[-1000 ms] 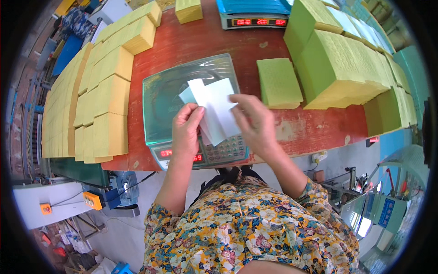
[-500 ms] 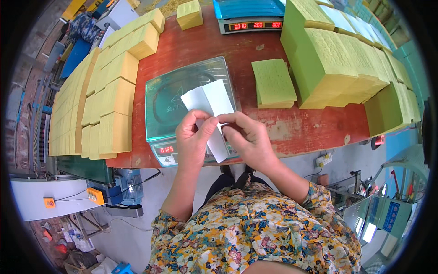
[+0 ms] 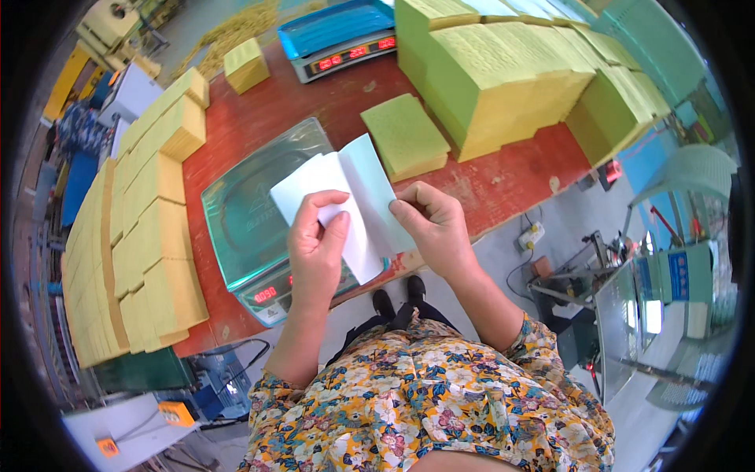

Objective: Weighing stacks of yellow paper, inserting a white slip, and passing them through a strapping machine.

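A white sheet of paper [image 3: 308,182], folded and partly spread like an open leaflet, is held up between my hands over the near right part of a scale [image 3: 252,206] with a clear, greenish cover. My left hand [image 3: 316,236] grips its left flap, the index finger bent and the thumb close beside it. At the right flap's edge, my right hand [image 3: 437,228] pinches the paper between thumb and curled index finger. Just beyond the paper lies a short stack of yellow-green sheets [image 3: 403,135].
Tall stacks of yellow paper [image 3: 161,248] line the table's left side; bigger stacks [image 3: 503,86] fill the far right. A small yellow stack [image 3: 246,66] and a second scale with a blue tray [image 3: 334,28] stand at the back. The red table [image 3: 499,185] ends just before me.
The paper has been spread wider as my right hand drew away from my left. My view has turned, so the table appears tilted and shifted left.
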`<control>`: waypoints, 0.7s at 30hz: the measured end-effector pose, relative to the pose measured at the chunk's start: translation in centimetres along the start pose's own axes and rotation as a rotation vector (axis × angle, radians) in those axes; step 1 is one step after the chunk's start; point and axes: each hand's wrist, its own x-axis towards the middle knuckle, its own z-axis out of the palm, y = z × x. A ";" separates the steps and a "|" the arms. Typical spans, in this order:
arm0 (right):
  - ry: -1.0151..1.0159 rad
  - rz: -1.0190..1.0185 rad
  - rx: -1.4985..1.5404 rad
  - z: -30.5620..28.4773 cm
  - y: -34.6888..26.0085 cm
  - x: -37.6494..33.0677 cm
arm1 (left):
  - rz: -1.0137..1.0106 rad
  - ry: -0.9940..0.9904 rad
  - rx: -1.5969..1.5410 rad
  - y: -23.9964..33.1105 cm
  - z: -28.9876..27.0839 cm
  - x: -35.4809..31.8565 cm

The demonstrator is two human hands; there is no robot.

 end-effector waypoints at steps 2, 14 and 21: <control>0.090 0.007 -0.033 -1.1 -0.3 -0.5 | 0.036 -0.002 -0.110 0.6 0.6 0.4; 0.418 -0.060 -0.424 -15.6 4.3 -1.8 | 0.264 -0.149 0.132 5.5 6.6 4.2; 0.328 0.037 -0.488 -27.3 10.4 0.5 | 0.399 -0.184 -0.298 10.5 18.7 14.5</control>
